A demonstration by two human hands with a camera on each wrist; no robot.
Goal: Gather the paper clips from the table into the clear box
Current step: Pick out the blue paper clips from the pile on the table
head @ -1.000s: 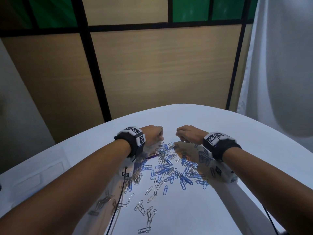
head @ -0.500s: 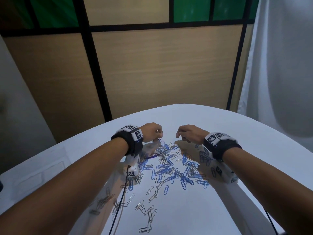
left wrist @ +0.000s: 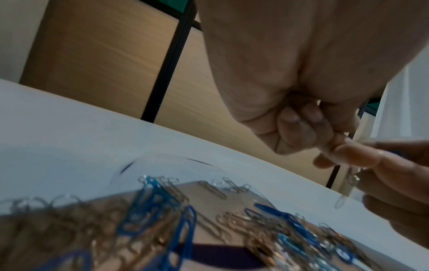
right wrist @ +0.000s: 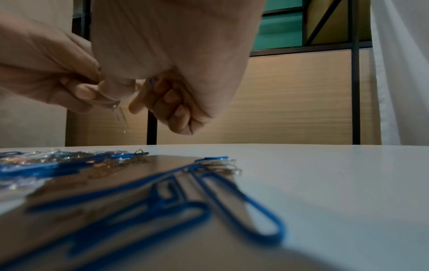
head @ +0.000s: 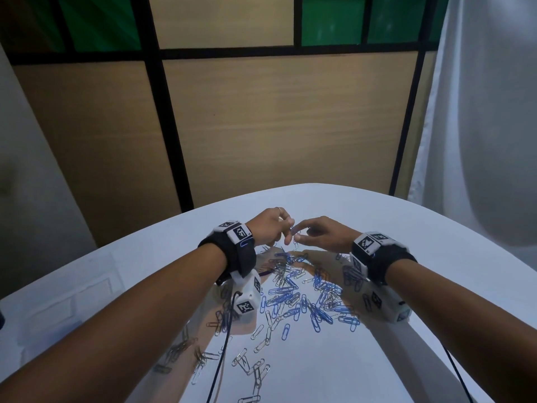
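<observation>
Blue and silver paper clips point(head: 293, 292) lie scattered in a heap on the glossy white table point(head: 406, 257). Both hands hover just above the heap's far end, fingertips meeting. My left hand point(head: 286, 231) has its fingers curled and pinches at a small blue clip point(head: 294, 228). My right hand point(head: 299, 232) pinches with thumb and forefinger at the same spot. A silver clip point(head: 296, 242) point(left wrist: 348, 185) point(right wrist: 120, 114) dangles below where the fingertips meet; which hand bears it I cannot tell. No view plainly shows the clear box.
Loose silver clips point(head: 252, 370) trail toward the near edge, some under my left forearm. A black cable point(head: 223, 344) hangs from the left wrist camera. A wood-panel wall point(head: 276, 126) stands beyond the table, and a white curtain point(head: 479, 141) hangs on the right.
Both hands rose off the far end of the heap and moved together. Their fingertips now meet, with a silver clip hanging below them.
</observation>
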